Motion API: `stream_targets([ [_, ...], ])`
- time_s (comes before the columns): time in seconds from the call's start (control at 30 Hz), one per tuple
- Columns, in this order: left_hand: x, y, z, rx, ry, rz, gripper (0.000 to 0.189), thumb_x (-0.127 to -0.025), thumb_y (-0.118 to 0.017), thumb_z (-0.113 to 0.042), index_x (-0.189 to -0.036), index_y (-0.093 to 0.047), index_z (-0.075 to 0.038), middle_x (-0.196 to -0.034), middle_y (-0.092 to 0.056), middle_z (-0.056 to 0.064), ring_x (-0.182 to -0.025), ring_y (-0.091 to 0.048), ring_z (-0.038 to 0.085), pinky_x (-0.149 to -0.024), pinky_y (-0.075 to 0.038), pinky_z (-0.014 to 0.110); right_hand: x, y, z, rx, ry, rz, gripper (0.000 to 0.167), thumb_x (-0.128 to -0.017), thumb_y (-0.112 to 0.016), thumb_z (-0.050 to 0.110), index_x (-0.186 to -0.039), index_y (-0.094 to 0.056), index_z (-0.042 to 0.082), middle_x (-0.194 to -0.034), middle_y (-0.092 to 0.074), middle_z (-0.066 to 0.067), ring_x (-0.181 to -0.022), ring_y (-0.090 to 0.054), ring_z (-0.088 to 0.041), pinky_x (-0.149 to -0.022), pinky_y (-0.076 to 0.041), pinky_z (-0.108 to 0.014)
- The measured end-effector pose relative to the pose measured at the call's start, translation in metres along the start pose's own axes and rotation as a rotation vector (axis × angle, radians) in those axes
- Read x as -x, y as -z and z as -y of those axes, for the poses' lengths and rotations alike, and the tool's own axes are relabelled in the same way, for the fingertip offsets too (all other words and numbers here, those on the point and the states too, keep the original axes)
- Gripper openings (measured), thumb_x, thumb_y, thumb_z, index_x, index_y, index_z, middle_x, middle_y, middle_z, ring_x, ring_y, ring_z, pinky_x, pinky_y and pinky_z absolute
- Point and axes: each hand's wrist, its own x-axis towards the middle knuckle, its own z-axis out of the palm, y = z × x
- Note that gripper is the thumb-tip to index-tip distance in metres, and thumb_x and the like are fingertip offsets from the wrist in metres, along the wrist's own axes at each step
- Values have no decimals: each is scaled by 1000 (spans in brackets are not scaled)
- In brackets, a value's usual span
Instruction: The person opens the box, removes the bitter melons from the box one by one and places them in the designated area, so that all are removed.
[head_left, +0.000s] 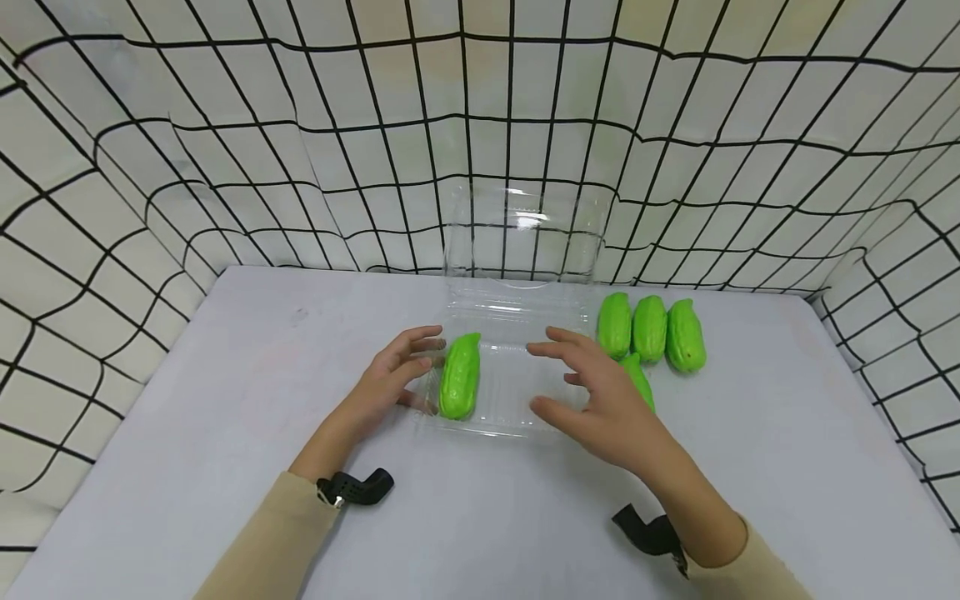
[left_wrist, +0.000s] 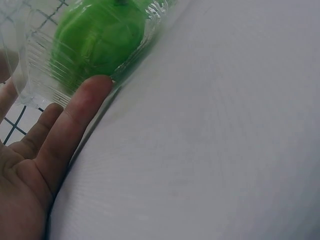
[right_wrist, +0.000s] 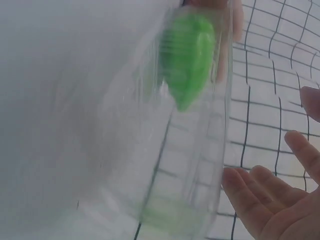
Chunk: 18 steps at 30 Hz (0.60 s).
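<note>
A clear plastic clamshell box (head_left: 513, 387) lies on the table with its lid (head_left: 525, 242) raised at the back. Inside, along the left wall, is one bright green ribbed gourd (head_left: 460, 379) with a pointed tip. My left hand (head_left: 386, 379) rests at the box's left side, fingers loosely extended; in the left wrist view a straight finger (left_wrist: 80, 110) meets the clear wall beside the gourd. Over the box's right part hovers my right hand (head_left: 603, 400), fingers spread and nothing in them. Partly behind it, a second gourd (head_left: 637, 382) shows.
Right of the box, three more green gourds stand in a row: one (head_left: 614, 325) nearest the box, one (head_left: 649, 329) in the middle and one (head_left: 686, 337) at the right. A white wall cloth with black grid lines (head_left: 510, 117) rises behind the white table (head_left: 300, 367).
</note>
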Motion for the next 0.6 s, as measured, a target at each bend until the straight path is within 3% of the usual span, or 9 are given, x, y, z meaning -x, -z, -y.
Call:
stream_targets([
  [0.27, 1, 0, 0, -6, 17, -5, 47, -105, -48, -23, -151, -40, -19, -150, -45, 10, -137, -46, 37, -68, -62, 47, -18, -31, 7, -56, -2, 51, 52, -89, -75, 24, -138, -57, 24, -153, -42, -1, -138, -46, -21, -97, -55, -42],
  [0.6, 0, 0, 0, 10, 20, 1, 46, -105, -48, -23, -151, -39, -21, -150, -44, 9, -137, -46, 37, -69, -62, 49, -33, -54, 9, -122, -33, 87, 52, -90, -73, 23, -138, -57, 16, -152, -43, -5, -136, -48, -24, -97, -55, -44],
])
